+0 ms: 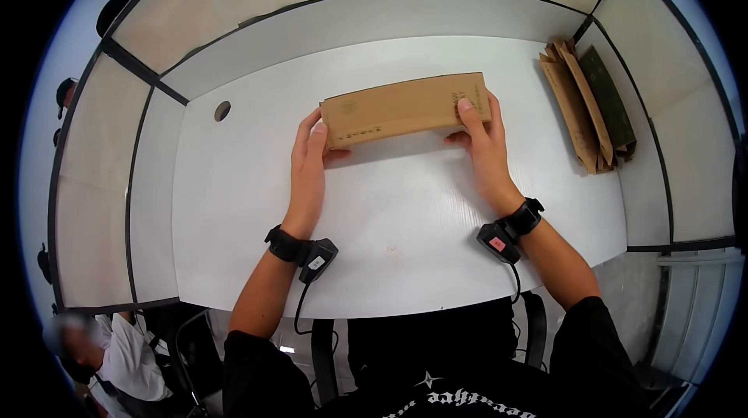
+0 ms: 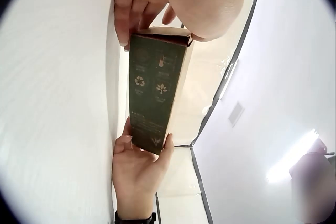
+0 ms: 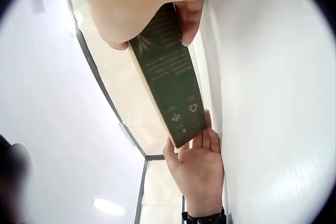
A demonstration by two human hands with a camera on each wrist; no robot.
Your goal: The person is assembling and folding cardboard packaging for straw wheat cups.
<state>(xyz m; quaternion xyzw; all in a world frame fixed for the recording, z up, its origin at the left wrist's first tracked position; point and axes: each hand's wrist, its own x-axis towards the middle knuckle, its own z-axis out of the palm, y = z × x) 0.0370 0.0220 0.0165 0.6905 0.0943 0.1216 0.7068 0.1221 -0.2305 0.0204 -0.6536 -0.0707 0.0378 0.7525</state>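
Note:
A long, narrow cardboard box (image 1: 405,110) is held between both hands over the white table (image 1: 389,223). Its upper face is plain brown with dark print. In the left wrist view its near side (image 2: 149,92) is dark green with a recycling mark, a leaf and small text, and the box's left end shows a slight gap along the edge. My left hand (image 1: 310,155) grips the left end, thumb on the near edge and fingers beneath. At the opposite end my right hand (image 1: 489,155) holds on, its thumb lying over the printed brown face.
Several folded brown cardboard pieces (image 1: 575,110) and a dark green one (image 1: 608,106) lean at the table's right side. A round cable hole (image 1: 222,111) is at the back left. Low partition panels (image 1: 374,17) surround the table. Another person (image 1: 132,359) sits beyond, lower left.

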